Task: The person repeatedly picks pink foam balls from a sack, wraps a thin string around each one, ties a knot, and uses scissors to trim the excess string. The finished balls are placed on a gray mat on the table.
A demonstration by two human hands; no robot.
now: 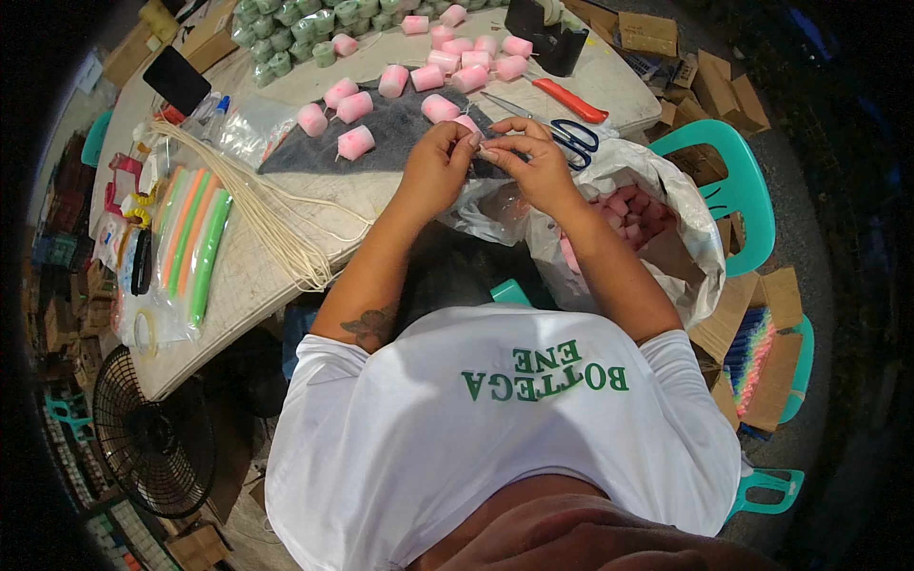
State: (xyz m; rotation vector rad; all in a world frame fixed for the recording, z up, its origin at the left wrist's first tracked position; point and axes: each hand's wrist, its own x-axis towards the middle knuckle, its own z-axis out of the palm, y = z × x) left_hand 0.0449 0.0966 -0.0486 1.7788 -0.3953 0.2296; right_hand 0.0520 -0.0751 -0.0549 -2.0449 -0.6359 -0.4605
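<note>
My left hand (438, 171) and my right hand (536, 164) meet above the near edge of a dark grey cloth (300, 147). Both have thumb and fingers pinched close together. Whatever lies between the fingertips is too small to make out. Just beyond them is a pink candle (466, 124), partly hidden by the fingers. More short pink candles (356, 143) lie on the cloth and in a cluster behind it, some showing a thin wick. Dark-handled scissors (574, 143) rest beside my right hand. Under my right forearm a white sack (700, 195) holds pink pieces (633, 211).
Left on the table (257, 328) are a bundle of off-white cords (257, 209), bagged green and orange sticks (195, 238) and a black phone (177, 81). Wrapped green pieces (305, 29), a tape dispenser (547, 38) and a red-handled cutter (569, 100) lie farther back. A fan (152, 433) stands lower left; teal chair (733, 190) right.
</note>
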